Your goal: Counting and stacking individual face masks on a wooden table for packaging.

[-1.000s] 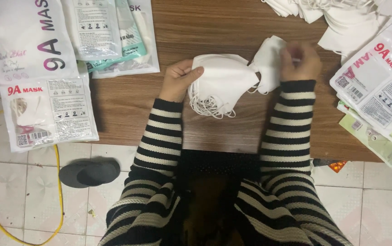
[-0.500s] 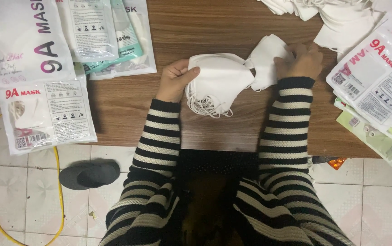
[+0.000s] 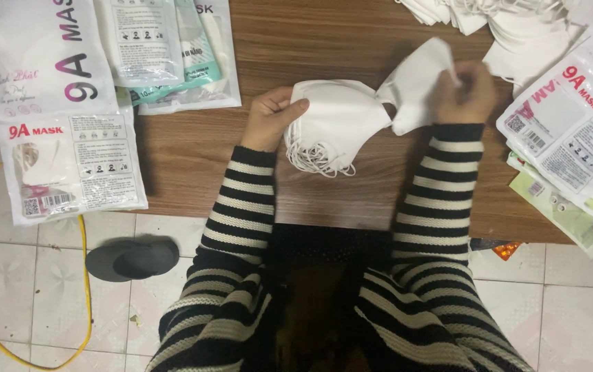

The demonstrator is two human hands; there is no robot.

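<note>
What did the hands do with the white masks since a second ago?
Very little. The right hand has lifted its single white mask a bit higher and farther from the mask stack, pinching its upper corner. The left hand still grips the stack at its left edge. Nothing was picked up or let go. The packages and the wooden table stayed put.

my wooden table [image 3: 338, 41]: mask packets [image 3: 69, 158] at nine and three o'clock [image 3: 565, 131], loose white masks [image 3: 510, 17] at one.

Hands [image 3: 269, 118] [image 3: 467, 91] gripping white masks [image 3: 341, 120]
</note>
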